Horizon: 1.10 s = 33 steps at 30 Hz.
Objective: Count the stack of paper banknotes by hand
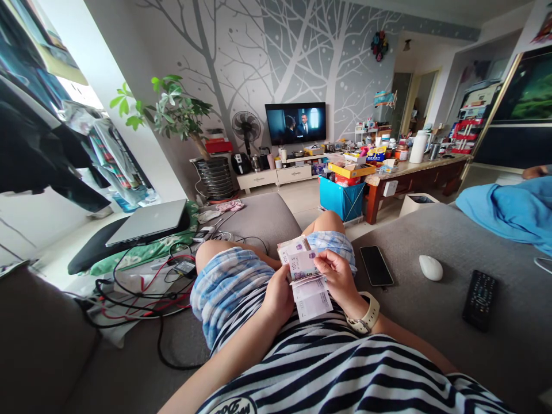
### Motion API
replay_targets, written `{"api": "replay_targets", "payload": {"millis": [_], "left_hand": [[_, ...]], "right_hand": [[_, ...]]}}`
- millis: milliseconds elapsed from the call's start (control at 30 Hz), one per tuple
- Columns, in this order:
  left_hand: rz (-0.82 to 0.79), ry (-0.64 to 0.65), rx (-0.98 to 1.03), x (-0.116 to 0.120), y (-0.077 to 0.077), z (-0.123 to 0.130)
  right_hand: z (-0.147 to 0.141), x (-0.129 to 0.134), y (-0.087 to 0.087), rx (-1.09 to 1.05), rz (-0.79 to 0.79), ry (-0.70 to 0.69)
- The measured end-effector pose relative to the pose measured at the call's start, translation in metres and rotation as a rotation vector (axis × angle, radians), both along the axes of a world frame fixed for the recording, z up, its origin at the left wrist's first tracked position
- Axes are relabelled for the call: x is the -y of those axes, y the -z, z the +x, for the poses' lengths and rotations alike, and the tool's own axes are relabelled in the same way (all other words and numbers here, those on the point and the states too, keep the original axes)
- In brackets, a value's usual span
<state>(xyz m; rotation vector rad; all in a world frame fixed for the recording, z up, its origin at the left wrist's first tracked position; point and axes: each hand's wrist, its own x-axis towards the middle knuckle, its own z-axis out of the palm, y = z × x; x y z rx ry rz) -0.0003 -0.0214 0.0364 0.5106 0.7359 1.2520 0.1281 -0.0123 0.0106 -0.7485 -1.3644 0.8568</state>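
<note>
Over my lap, my left hand point(278, 294) is closed on the left edge of a stack of purple-and-white banknotes point(314, 306). The fingers of my right hand point(338, 279), a pale watch point(365, 315) on its wrist, pinch the right edge of an upper note. Some notes fan upward past my fingers, and others hang down toward my striped shirt. Part of the stack is hidden by my left hand.
A phone point(376, 265), a white mouse point(430, 268) and a black remote point(480, 300) lie on the sofa at my right. Tangled cables point(142, 296) and a laptop point(147, 221) are at my left. Further ahead stands a cluttered table point(414, 168).
</note>
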Motion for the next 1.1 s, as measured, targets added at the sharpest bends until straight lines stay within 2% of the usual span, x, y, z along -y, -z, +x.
{"api": "replay_targets", "payload": {"millis": [167, 300, 467, 600, 767, 967, 1100], "left_hand": [[0.014, 0.023, 0.01, -0.001, 0.002, 0.0], [0.03, -0.007, -0.013, -0.002, 0.005, -0.002], [-0.047, -0.029, -0.008, 0.002, -0.001, -0.002], [-0.078, -0.04, 0.009, 0.005, -0.006, 0.0], [-0.077, -0.053, -0.009, 0.006, -0.003, -0.002], [-0.058, -0.039, -0.104, 0.007, 0.001, -0.005], [-0.017, -0.056, -0.078, 0.007, 0.0, -0.003]], "right_hand": [[0.0, 0.002, -0.001, 0.021, 0.026, 0.009], [0.001, 0.003, 0.0, 0.028, 0.04, 0.023], [0.001, 0.005, -0.001, 0.023, 0.068, -0.014], [0.0, 0.002, -0.001, 0.014, 0.008, -0.016], [-0.002, -0.01, 0.004, -0.025, -0.121, 0.075], [-0.003, -0.015, 0.006, 0.037, -0.124, 0.132], [-0.003, -0.017, 0.007, 0.08, -0.082, 0.128]]}}
